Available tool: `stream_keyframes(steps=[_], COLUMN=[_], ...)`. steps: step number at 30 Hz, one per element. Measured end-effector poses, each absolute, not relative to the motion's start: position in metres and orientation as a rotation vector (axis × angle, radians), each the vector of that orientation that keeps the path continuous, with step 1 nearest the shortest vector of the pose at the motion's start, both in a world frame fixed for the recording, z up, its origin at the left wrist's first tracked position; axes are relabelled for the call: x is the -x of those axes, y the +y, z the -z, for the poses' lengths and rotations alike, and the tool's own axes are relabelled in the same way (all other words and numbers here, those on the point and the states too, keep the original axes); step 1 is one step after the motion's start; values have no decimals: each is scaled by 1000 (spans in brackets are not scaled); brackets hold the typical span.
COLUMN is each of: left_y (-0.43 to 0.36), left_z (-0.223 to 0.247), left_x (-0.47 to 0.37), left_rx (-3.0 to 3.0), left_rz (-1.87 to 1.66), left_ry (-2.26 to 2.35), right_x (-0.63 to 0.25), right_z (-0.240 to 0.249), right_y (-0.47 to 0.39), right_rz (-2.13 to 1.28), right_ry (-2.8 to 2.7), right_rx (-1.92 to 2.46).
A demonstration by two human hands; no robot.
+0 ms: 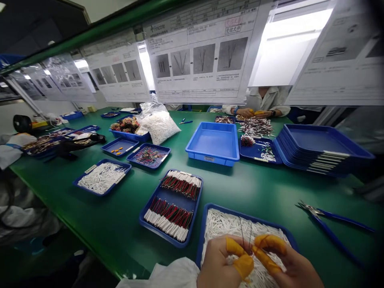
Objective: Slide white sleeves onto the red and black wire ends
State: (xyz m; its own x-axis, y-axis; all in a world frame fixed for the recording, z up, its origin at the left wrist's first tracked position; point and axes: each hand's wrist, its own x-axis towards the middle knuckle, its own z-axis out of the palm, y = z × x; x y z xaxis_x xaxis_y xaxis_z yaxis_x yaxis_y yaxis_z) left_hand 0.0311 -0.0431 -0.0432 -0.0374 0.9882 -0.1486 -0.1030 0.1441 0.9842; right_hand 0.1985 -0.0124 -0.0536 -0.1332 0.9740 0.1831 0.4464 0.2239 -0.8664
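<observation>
My left hand [220, 262] and my right hand [289, 260] meet at the bottom of the view, yellow covers on their thumbs and forefingers. Pinched between both sets of fingertips are thin dark wires [242, 229], whose ends stick up; the lower part is hidden by the fingers. Beneath the hands lies a blue tray [209, 212] filled with short white tubes [225, 222]. To its left, another blue tray [196, 208] carries two rows of red-and-black wire bundles [172, 214] with white sleeves.
Blue-handled pliers [318, 214] lie at the right. An empty blue bin [213, 140] and stacked trays [324, 144] stand farther back. White tubes fill a left tray [102, 178]. Behind them sits a plastic bag [160, 126]. Instruction sheets [201, 60] hang above; a co-worker's hands [255, 113] are opposite.
</observation>
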Motion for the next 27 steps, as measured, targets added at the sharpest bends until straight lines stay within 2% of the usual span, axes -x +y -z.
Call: stream_keyframes(steps=[5,9,14,20,27], left_y=[-39,-33,-31,-31,-30], left_z=[31,23,20,21,25], left_x=[-26,-25,-27,-27,-27], left_rx=[-1021,-1045,-1078,-1095,-1079], left_rz=[-1079,-1020,-1017,-1030,-985], left_ry=[1146,1100,1031,1037,1060], right_x=[-184,-181,-182,-185,-191], right_z=[42,35,24,18,13], right_y=[-17,-18,-18,-14,-13], right_rz=[-645,-653,-823,-1231,-1298], right_ry=[-1632,-1718,-1656,-1229,-893], right_rx=[1397,1380,1325,1208,1172])
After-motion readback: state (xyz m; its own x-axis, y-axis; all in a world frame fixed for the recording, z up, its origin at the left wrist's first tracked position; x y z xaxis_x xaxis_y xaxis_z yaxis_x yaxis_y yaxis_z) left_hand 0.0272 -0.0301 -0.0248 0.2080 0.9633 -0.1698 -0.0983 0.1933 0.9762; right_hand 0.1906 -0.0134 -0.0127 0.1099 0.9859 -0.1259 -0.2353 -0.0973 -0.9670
